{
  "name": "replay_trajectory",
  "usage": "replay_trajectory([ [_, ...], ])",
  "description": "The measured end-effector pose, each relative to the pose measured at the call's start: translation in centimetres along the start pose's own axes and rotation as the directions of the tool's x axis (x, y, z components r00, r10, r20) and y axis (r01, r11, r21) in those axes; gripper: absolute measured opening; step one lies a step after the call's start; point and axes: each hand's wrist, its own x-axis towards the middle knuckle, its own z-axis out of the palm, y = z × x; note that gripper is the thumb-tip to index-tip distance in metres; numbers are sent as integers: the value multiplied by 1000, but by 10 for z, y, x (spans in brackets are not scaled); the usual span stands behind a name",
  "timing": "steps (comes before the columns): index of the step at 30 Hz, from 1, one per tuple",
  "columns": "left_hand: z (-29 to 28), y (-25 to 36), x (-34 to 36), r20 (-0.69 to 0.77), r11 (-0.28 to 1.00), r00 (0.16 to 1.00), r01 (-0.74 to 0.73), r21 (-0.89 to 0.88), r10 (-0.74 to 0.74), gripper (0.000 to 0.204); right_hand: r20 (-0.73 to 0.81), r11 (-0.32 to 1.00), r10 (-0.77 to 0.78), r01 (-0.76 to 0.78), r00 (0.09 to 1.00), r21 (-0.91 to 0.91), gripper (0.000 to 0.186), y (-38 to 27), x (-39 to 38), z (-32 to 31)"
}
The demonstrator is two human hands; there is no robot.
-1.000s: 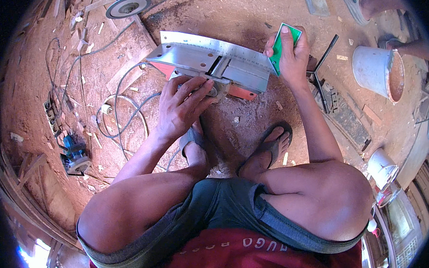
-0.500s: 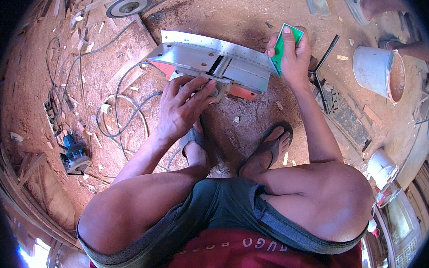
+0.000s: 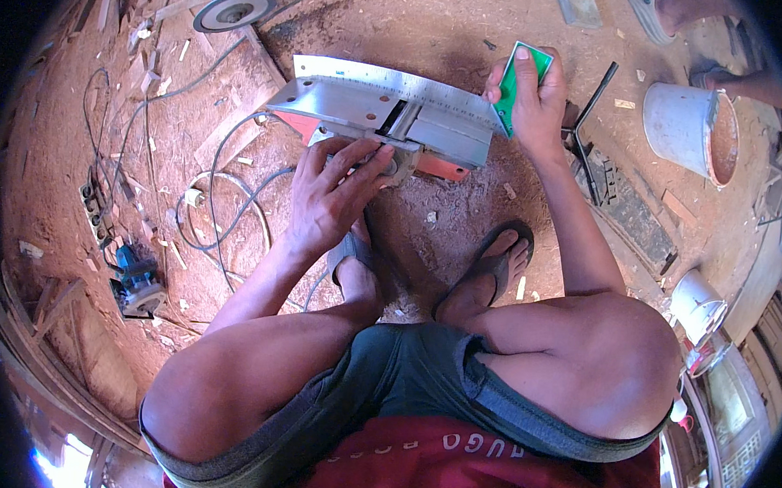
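Observation:
An electric hand planer (image 3: 336,104) rests on the ground before me with its flat metal sole facing up and orange body below. My left hand (image 3: 334,185) lies at its near side, fingers bent and pressed against metal by the cutter drum (image 3: 406,120). Whether those fingers pinch a small part is hidden. In my right hand (image 3: 537,98) is a try square, its green handle (image 3: 508,90) gripped with the thumb on top. The square's marked steel blade (image 3: 389,80) reaches leftward along the planer's far side, on edge against the sole.
A grinder with a round disc (image 3: 235,12) lies at far left. Cables (image 3: 222,210) loop over the dusty ground near a blue power tool (image 3: 136,281). To the right are a black metal bar (image 3: 589,113), a dusty plank (image 3: 628,211), a white bucket (image 3: 680,121) and another person's foot (image 3: 654,16).
The square's blade seems to have tilted very slightly against the sole. Both hands hold their places.

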Motion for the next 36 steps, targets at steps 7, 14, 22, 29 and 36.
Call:
replay_trajectory([
  [7, -1, 0, 0, 8, 1000, 1000, 3, -6, -3, 51, 0, 999, -20, 20, 1000, -28, 23, 1, 1, 0],
  [14, -2, 0, 0, 10, 1000, 1000, 7, -14, -6, 50, 2, 1000, -18, 18, 1000, -15, 23, -1, 0, 1],
  [22, -2, 0, -1, 17, 1000, 1000, 1, -10, -1, 52, 7, 1000, -9, 9, 1000, -30, 23, -1, 1, 0],
  [29, -2, 1, 0, -3, 1000, 1000, 1, 1, -1, 51, -20, 999, 35, -34, 999, 19, 22, -4, 1, 2],
  [36, -4, 3, 1, -7, 1000, 1000, -3, 12, 3, 49, -21, 999, 39, -38, 999, 30, 21, -33, -6, 6],
])
